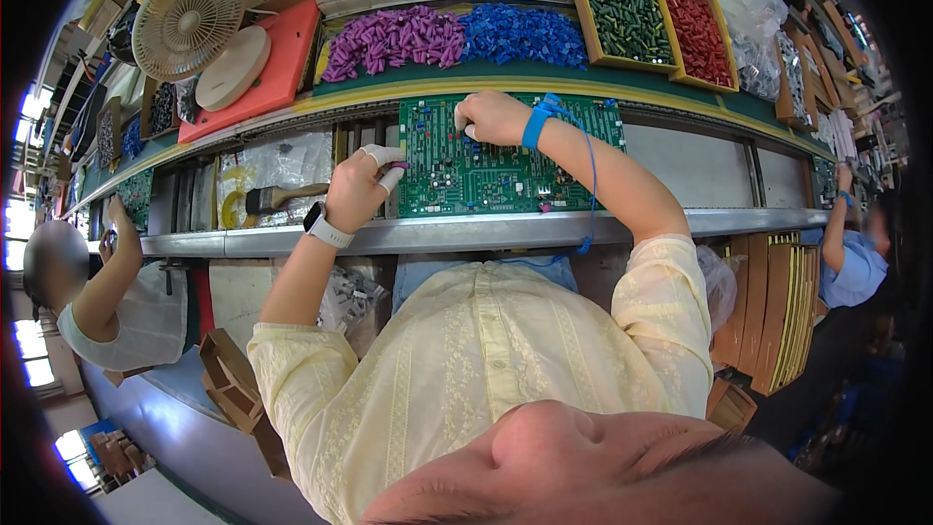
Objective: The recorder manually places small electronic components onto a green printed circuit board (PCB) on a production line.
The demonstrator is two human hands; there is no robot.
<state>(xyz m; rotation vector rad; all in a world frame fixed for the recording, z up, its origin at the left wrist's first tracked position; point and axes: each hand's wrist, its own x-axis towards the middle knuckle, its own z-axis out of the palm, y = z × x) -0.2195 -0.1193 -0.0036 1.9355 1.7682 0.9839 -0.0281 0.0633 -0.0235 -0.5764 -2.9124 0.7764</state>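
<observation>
A large green circuit board point(466, 180), dotted with small parts, lies on the rail line in front of me. At its left edge is my left hand point(363, 187), with white covers on some fingertips and thumb. Those fingers are closed on a small purple component point(399, 165). Over the board's upper middle, my right hand point(494, 119) bends down with its fingers pinched together, also in white covers. Whatever sits in that pinch is too small or hidden to name. A blue wrist strap point(537, 122) with a coiled cord circles my right wrist.
Beyond the rail lie heaps of purple components point(398, 41) and blue components point(523, 36). Boxes hold dark green parts point(624, 15) and red parts point(696, 36). A brush point(282, 197) rests left of the board, and a fan point(190, 19) stands far left. Co-workers sit on both sides.
</observation>
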